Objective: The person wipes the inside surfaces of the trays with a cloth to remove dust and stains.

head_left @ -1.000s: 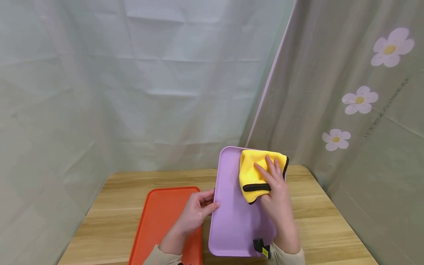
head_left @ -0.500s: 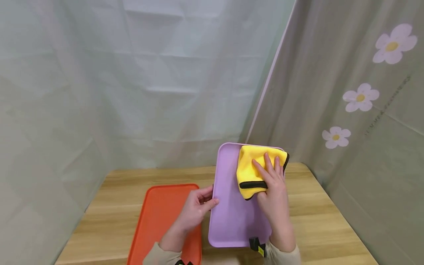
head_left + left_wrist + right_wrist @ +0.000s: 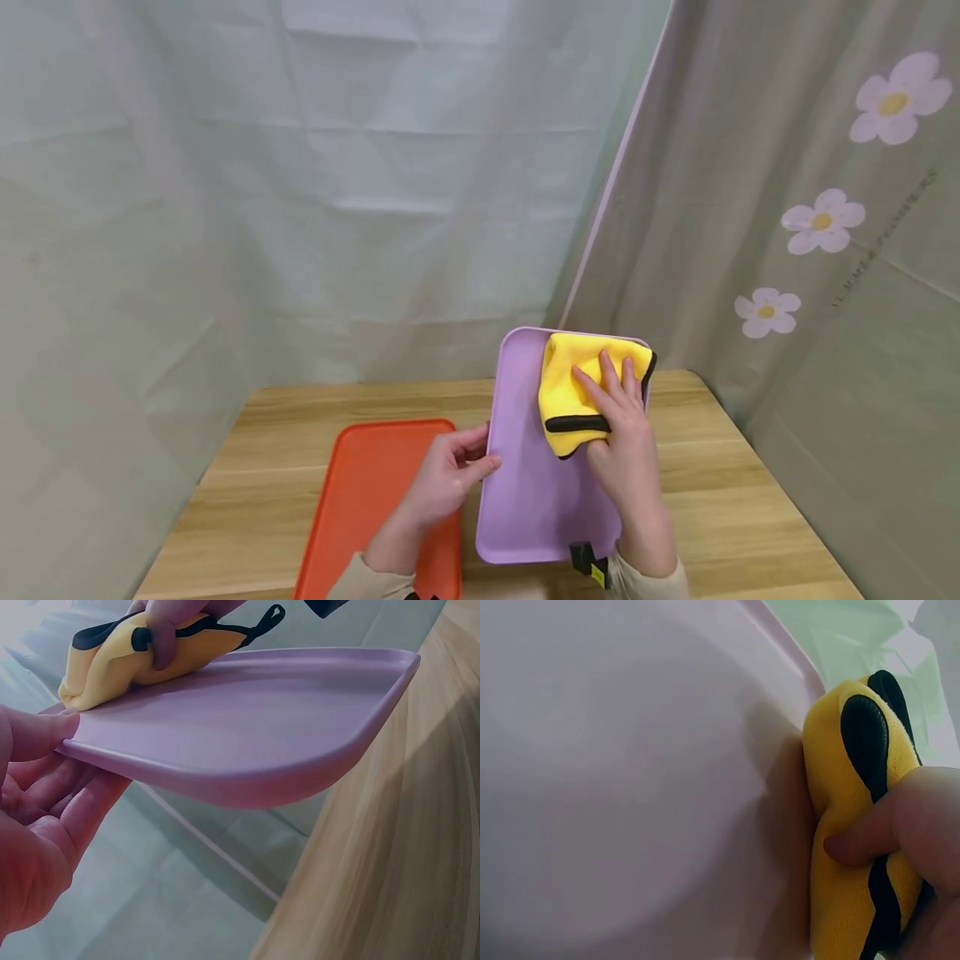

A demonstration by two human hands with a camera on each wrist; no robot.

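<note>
A purple tray (image 3: 525,508) is held up off the table and tilted in the head view. My left hand (image 3: 446,475) pinches its left rim, thumb on the inner face and fingers underneath, as the left wrist view shows. On the tray's upper right part lies a folded yellow cloth (image 3: 566,390) with black edging. My right hand (image 3: 624,446) holds this cloth against the tray, its fingers spread over the top. In the right wrist view the thumb (image 3: 870,832) presses into the folded side of the cloth (image 3: 832,892). The tray's right rim is partly hidden by the hand and cloth.
A red-orange tray (image 3: 367,492) lies on the wooden table (image 3: 742,500), left of the purple tray and partly under my left forearm. Pale curtains (image 3: 420,192) hang behind and at both sides, with printed white flowers (image 3: 823,221) on the right one.
The purple tray, cloth and both hands shift slightly up, then back down a little, along with the whole view. Both holds stay the same, and the cloth stays at the tray's upper right.
</note>
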